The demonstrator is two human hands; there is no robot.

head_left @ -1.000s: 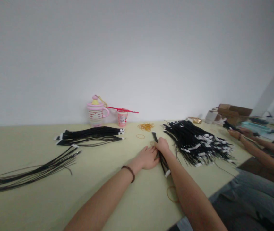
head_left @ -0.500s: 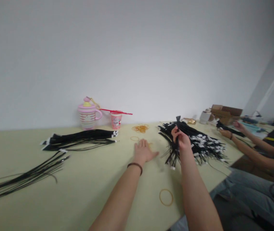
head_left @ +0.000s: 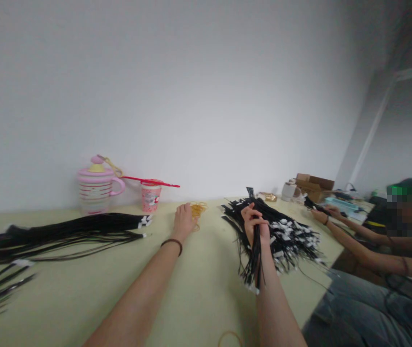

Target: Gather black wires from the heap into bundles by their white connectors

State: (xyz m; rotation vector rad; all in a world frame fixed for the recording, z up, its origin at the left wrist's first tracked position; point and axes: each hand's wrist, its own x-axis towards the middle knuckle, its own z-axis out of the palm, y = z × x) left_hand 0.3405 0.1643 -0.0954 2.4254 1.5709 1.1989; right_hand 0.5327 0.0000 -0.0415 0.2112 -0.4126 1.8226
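My left hand rests on the table at the left edge of a small heap of yellow rubber bands. Its fingers are bent together, and what they grip, if anything, is hidden. My right hand is closed round a bundle of black cables, whose lower ends with white tips hang below the palm. Behind and to the right of that hand spreads a large pile of black cables with white connectors. One loose rubber band lies near the bottom of the view.
Black cable bundles lie at the left on the pale table. By the wall stand a pink striped mug and a pink cup with a red stick. Another person's hands hold cables at the right, near a cardboard box.
My left hand has gone from lying spread on the table to bent fingers at the rubber band heap. My right hand has turned, still holding the cables. The view has shifted right.
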